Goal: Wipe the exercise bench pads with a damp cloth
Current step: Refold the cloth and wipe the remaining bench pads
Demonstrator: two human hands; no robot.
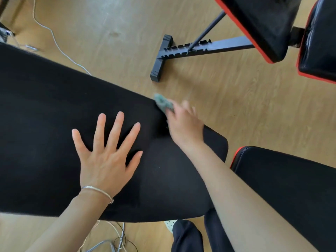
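A long black bench pad [45, 124] fills the left and middle of the view. My left hand [107, 151] lies flat on it with fingers spread, holding nothing, a thin bracelet on the wrist. My right hand [183, 122] is blurred at the pad's far right edge, shut on a small teal cloth [162, 102] that presses against that edge. A shorter black seat pad [181, 188] continues toward me under my right forearm.
A second black pad with red trim [291, 179] sits at the lower right. Another red-trimmed bench [263, 24] with its black metal frame and foot [163, 57] stands on the wooden floor at the top right. Cables [54, 39] trail across the floor at left and below.
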